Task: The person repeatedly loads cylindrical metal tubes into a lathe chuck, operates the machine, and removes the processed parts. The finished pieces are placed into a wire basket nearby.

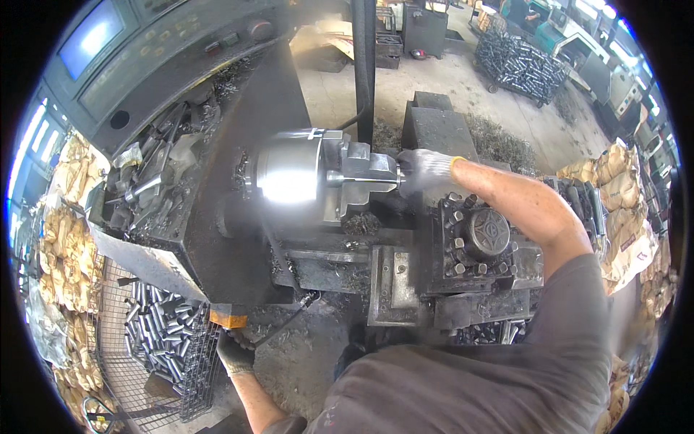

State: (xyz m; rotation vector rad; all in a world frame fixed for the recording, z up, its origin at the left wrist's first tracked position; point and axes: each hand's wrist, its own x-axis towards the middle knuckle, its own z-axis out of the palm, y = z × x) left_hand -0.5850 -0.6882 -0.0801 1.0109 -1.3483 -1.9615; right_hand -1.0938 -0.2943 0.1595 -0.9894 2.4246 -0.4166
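A lathe chuck [290, 170], bright and round, shows blurred streaks on its body. Its stepped jaws [359, 160] surround a slim metal rod [370, 179]. My right hand [428, 171], in a pale grey work glove, is closed at the rod's right end; its fingertips are partly hidden. Low on the left, my left hand [236, 353] wears a dark, dirty glove. Its fingers curl at the lower end of a thin dark bar [280, 327], just below an orange-yellow block [228, 317] on the machine's corner.
A tool post [486, 235] with several bolts stands below my right forearm. Metal shavings [499, 141] lie beyond the chuck. A wire basket [116, 347] holds metal cylinders at lower left. Tools fill a tray [108, 210]; a cart of parts [517, 65] stands far right.
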